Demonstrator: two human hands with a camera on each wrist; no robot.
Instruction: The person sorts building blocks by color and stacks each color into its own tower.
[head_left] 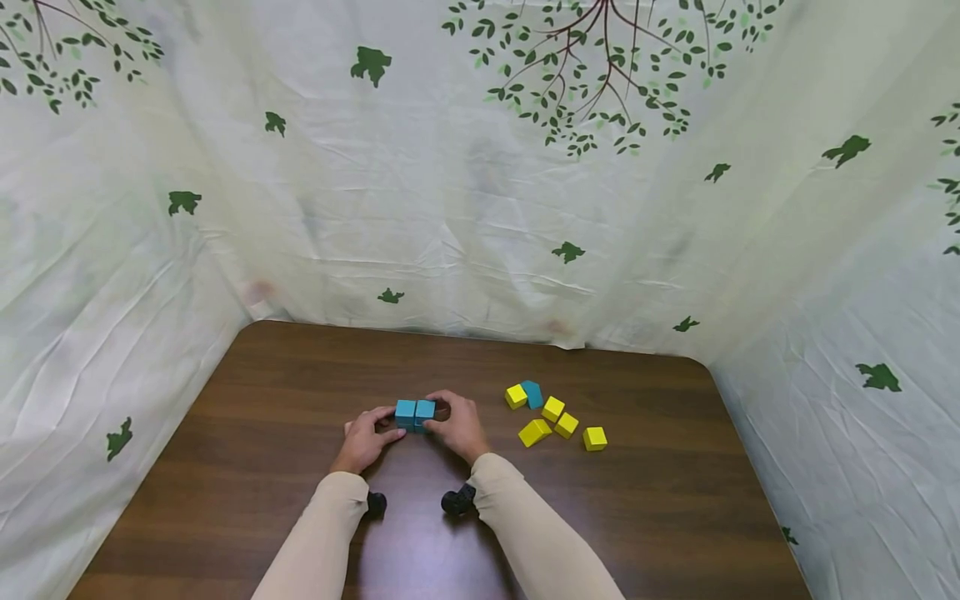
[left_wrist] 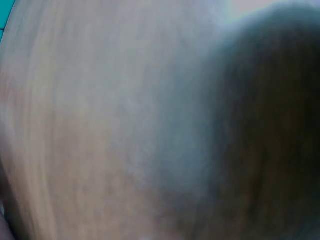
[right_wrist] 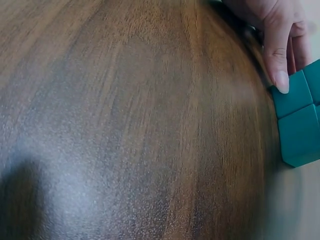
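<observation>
Several blue cubes (head_left: 405, 410) stand together as a small block, two across and two high on the side that shows in the right wrist view. My left hand (head_left: 365, 439) holds the left side of it, with the thumb on the front near the bottom and a finger along the side. On the right side, my right hand (head_left: 459, 427) grips the block between thumb and forefinger. The right wrist view catches a thumb (right_wrist: 281, 75) pressed on one of the blue cubes (right_wrist: 299, 135). Only a sliver of blue (left_wrist: 4, 15) shows in the blurred left wrist view.
Right of my hands lie several loose yellow cubes (head_left: 595, 439), some touching, with another blue piece (head_left: 532, 393) among them at the back. Everything rests on a dark brown wooden table (head_left: 300, 375). A white leaf-print curtain (head_left: 337, 208) hangs around its back and sides.
</observation>
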